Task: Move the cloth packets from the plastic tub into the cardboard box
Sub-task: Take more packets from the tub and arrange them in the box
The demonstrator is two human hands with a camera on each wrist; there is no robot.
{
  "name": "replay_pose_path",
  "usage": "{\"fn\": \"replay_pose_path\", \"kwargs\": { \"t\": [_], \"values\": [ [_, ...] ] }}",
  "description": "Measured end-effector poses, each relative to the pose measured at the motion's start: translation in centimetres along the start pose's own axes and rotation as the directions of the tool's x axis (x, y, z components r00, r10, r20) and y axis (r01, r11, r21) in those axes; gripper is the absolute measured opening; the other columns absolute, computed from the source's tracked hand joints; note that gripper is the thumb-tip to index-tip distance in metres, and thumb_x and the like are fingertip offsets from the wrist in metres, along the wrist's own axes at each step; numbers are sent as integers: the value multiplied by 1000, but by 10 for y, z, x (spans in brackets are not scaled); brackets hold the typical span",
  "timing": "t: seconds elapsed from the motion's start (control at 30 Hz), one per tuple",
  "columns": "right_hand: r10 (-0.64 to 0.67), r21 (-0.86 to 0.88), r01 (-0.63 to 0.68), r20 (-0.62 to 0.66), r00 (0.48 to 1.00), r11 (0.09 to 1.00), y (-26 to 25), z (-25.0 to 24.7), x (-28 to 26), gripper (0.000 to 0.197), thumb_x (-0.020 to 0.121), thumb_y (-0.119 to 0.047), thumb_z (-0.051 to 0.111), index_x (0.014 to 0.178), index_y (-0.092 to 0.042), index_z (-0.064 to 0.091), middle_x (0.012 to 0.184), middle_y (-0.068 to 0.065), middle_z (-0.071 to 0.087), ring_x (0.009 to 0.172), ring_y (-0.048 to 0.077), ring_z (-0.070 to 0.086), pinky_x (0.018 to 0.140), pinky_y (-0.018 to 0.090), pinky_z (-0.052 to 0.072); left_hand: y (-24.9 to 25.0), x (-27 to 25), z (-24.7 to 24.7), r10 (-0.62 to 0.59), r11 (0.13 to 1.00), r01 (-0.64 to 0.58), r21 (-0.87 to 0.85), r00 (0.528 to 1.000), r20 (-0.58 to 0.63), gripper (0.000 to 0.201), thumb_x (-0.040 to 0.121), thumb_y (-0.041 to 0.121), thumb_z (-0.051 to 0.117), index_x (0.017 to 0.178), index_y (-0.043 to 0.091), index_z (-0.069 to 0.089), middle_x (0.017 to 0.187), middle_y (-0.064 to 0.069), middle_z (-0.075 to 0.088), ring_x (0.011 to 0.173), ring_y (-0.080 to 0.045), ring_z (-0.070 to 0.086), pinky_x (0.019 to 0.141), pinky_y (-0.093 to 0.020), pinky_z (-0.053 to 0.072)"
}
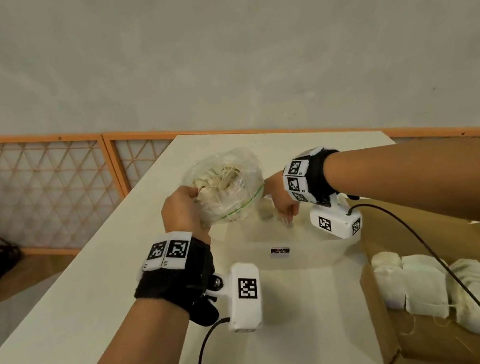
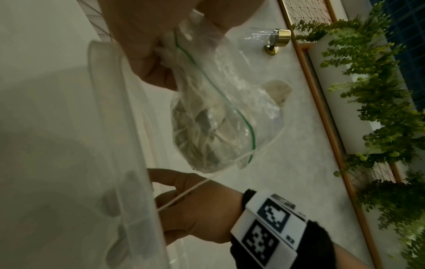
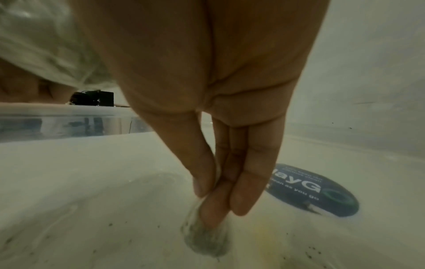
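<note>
Packets (image 1: 429,290) lie side by side in the cardboard box (image 1: 389,334), well off to the right of both grips. Left hand (image 1: 182,210) grips a clear bag (image 1: 227,190) stuffed with more packets, held above the plastic tub (image 1: 320,250). Right hand (image 3: 220,182) reaches down inside the tub, fingertips pinching one small packet (image 3: 207,238) hanging below them, long axis roughly upright.

The clear bag (image 1: 227,190) in the left hand (image 1: 182,210) carries a green line. Under the right hand (image 1: 281,203) a greyish-white packet (image 3: 207,238) looks speckled, perhaps. Right of that hand, cream packets (image 1: 426,288) fill the brown cardboard box (image 1: 387,343). Black-and-white square markers (image 1: 168,250) band both wrists.
</note>
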State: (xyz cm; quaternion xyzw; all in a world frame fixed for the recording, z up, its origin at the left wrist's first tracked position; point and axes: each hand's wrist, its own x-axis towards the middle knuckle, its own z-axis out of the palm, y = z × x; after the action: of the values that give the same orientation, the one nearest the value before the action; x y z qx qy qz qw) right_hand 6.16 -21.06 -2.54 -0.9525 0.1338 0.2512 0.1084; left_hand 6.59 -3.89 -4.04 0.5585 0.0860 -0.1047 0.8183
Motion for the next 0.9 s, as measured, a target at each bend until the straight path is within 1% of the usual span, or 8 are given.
{"fn": "replay_pose_path", "kwargs": {
  "t": [0.13, 0.23, 0.37, 0.47, 0.53, 0.6, 0.7, 0.9],
  "values": [
    [0, -47, -6, -120, 993, 999, 0, -7, -4, 32, 80, 4, 64, 112, 0, 62, 98, 11, 69, 35, 0, 56, 46, 15, 50, 0, 1, -1, -24, 1000, 24, -11, 1000, -3, 21, 87, 6, 48, 70, 8, 59, 75, -8, 58, 79, -26, 58, 71, -32, 45],
    [9, -36, -13, -114, 993, 999, 5, -9, -2, 35, 82, 3, 61, 117, 0, 60, 74, -1, 71, 35, 0, 56, 50, 16, 51, -1, 3, 0, -17, 1000, 17, 8, 1000, 0, 20, 87, 7, 48, 71, 9, 59, 76, -8, 58, 84, -26, 56, 73, -33, 44],
    [-16, -95, -3, -192, 981, 996, 4, -11, -7, 27, 84, 1, 58, 70, -19, 50, 54, -5, 64, 63, 16, 68, 69, 31, 55, 0, 3, 1, 2, 1000, -2, 24, 1000, -17, 21, 88, 6, 48, 70, 10, 57, 75, -6, 55, 79, -24, 55, 68, -31, 44],
    [48, -63, -54, -97, 994, 997, 3, -8, -7, 27, 86, 5, 56, 84, -20, 46, 80, 6, 71, 47, 9, 59, 60, 25, 50, 1, 1, 1, -10, 1000, 10, 13, 1000, -3, 22, 87, 6, 48, 68, 10, 59, 76, -7, 58, 76, -23, 56, 68, -30, 44],
    [68, 6, -68, 5, 998, 998, 2, -2, -5, 36, 86, 10, 54, 116, -9, 53, 115, 17, 63, 60, 17, 65, 69, 29, 54, 1, 2, 0, -26, 1000, 26, -5, 1000, 3, 20, 87, 6, 48, 70, 10, 58, 76, -7, 58, 77, -24, 56, 70, -31, 45],
    [65, 78, -74, 112, 992, 994, 3, 3, 1, 68, 86, 13, 50, 143, -17, 28, 129, 26, 52, 88, 32, 69, 80, 35, 53, 1, 3, -1, -50, 998, 50, -31, 999, 6, 18, 87, 6, 48, 72, 9, 58, 78, -7, 59, 79, -24, 57, 72, -32, 45],
    [40, 144, -64, 164, 986, 988, 4, 5, 6, 73, 87, 13, 49, 146, -17, 20, 133, 23, 50, 105, 36, 63, 76, 33, 53, 0, 9, -6, -53, 998, 53, -21, 999, -11, 17, 86, 7, 49, 73, 9, 58, 79, -7, 59, 82, -26, 57, 74, -33, 45],
    [4, 171, -23, 111, 994, 985, 9, 10, 2, 49, 87, 10, 50, 134, 0, 44, 115, 23, 63, 102, 33, 65, 80, 30, 53, -5, 16, -14, -64, 998, 65, 17, 998, -15, 15, 85, 7, 51, 73, 8, 59, 82, -9, 59, 75, -23, 56, 72, -33, 45]
  ]
}}
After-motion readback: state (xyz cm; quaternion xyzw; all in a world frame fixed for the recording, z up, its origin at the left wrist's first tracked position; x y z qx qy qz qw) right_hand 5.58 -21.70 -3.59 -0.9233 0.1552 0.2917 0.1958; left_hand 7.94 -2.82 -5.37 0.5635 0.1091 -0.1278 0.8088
